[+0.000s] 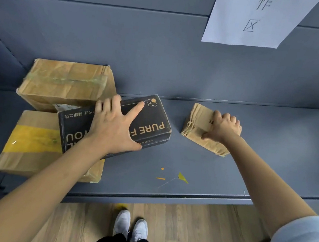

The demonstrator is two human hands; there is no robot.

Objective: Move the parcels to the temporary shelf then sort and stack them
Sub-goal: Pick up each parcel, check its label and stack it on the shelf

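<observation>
Left hand [115, 124] spread flat on black box [115, 124] atop yellow-taped carton [30, 142], right hand [223, 127] gripping small crumpled parcel [197, 125] on grey shelf [209, 165].

Your shelf [218, 166]: grey, flat. On it, left rear, brown box [66, 85]; left front, taped box [32, 143], yellow band across its top. Right of centre, small box [199, 125], crumpled, apart from others. Near front edge, yellow scraps [183, 177]. Black box [119, 124] rests tilted on taped box.
</observation>
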